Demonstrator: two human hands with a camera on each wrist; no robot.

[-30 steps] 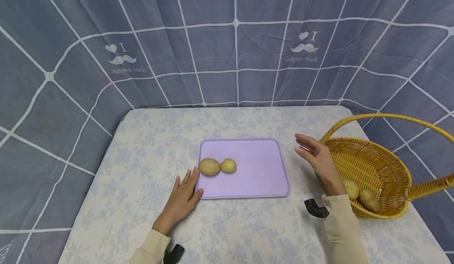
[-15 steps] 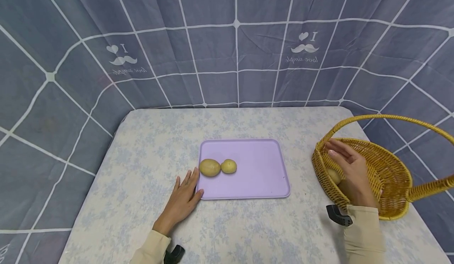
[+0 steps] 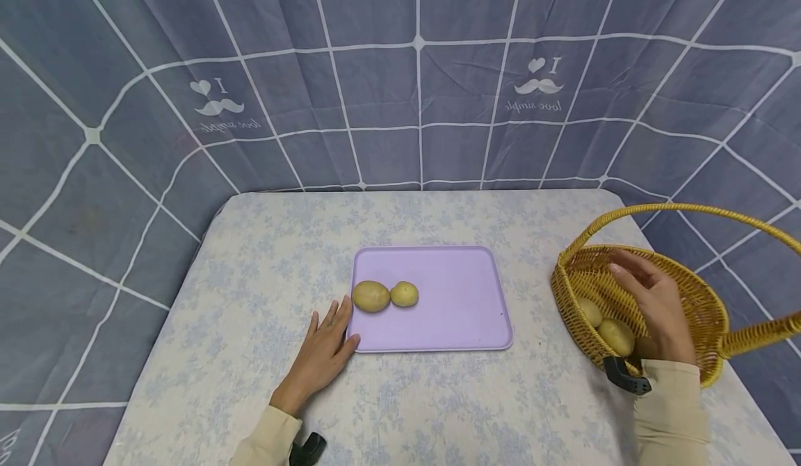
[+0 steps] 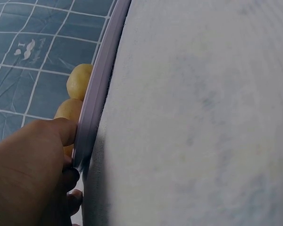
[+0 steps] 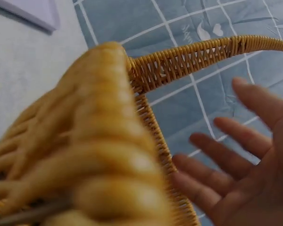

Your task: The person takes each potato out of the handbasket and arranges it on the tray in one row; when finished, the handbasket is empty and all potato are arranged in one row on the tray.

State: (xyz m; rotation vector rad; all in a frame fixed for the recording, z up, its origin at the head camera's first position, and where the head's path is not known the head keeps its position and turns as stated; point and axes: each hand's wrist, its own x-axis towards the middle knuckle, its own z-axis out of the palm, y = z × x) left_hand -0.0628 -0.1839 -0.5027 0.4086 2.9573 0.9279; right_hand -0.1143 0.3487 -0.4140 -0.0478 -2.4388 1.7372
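My left hand (image 3: 319,357) lies at the left edge of the lilac tray (image 3: 457,313), fingers extended, thumb touching the rim. Two potatoes sit side by side at the tray's left: a larger potato (image 3: 371,296) and a smaller, rounder potato (image 3: 404,294). Over the yellow wicker basket (image 3: 565,313) hovers my right hand (image 3: 657,306), its fingers spread and holding nothing in the right wrist view. Beneath it in the basket lie a potato (image 3: 616,336), another potato (image 3: 589,311) and a darker one partly hidden by the wrist. In the left wrist view, the thumb (image 4: 63,130) overlaps the tray's rim.
The basket's tall handle (image 3: 682,206) arches over its opening. A pale floral cloth (image 3: 438,403) covers the table. Behind and on both sides hangs a grey-blue curtain (image 3: 375,90) with white grid lines.
My right hand has moved rightward from beside the basket to over its opening, uncovering potatoes at the basket's left. My left hand and the potatoes on the tray have stayed put.
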